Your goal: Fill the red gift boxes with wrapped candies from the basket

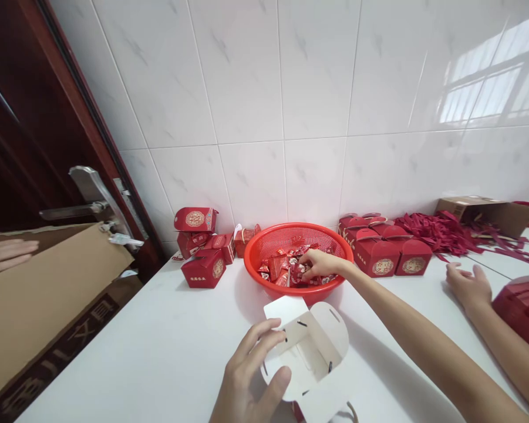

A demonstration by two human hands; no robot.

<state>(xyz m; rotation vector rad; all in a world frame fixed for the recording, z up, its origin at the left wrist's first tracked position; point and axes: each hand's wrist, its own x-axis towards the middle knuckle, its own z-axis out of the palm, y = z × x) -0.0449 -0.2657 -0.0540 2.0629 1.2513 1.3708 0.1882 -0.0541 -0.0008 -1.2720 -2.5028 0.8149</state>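
A white-lined box (310,352) stands open in front of me, its flaps spread outward. My left hand (253,373) is at the box's left side, fingers apart, with the thumb and fingertips over the left flap. Beyond the box sits a red plastic basket (297,231) holding many red wrapped candies (278,267). My right hand (321,264) reaches into the basket from the right, its fingers curled down and closed around wrapped candy. Its fingertips are partly hidden among the wrappers.
Closed red gift boxes (381,255) stand right of the basket; more boxes (205,268) stand left. Red ribbons (442,232) and a cardboard carton (506,217) lie back right. Another person's hand (469,288) rests at right; another (9,255) is by a large carton (57,282) at left.
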